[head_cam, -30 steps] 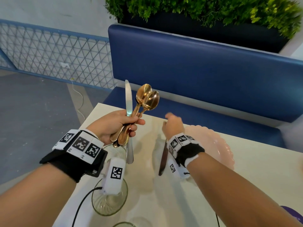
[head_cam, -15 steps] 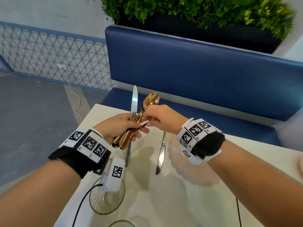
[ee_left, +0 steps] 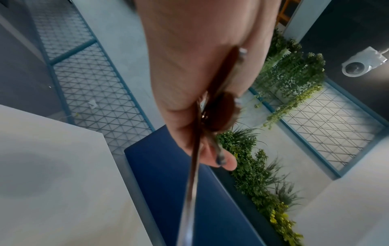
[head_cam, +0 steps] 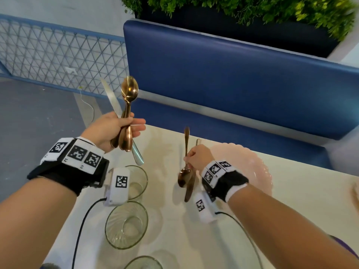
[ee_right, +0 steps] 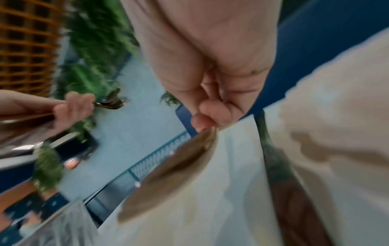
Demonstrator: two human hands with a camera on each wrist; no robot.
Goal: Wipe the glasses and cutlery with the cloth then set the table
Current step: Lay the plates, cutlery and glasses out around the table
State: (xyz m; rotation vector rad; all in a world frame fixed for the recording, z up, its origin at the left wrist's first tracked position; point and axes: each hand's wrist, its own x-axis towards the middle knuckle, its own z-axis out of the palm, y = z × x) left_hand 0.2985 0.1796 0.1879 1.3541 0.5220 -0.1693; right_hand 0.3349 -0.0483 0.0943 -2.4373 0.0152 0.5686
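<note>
— Two glasses (head_cam: 126, 224) sit on the worktop (head_cam: 194, 239) under the left hand (head_cam: 114, 129), which grips a knife and spoons (head_cam: 129, 90). One slips, they could crack.

— And the right hand (head_cam: 197, 156), pinching a spoon (head_cam: 184, 176) beside the plate (head_cam: 250, 167), may knock the laid knife (head_cam: 189, 188) askew.

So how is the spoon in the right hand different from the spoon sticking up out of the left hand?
The right hand's spoon has its bowl toward the person, low beside the table knife; the left hand's spoon points bowl-up, high in the air. The first is pinched alone; the second is bundled with a silver knife. Both are shiny copper-gold.
</note>
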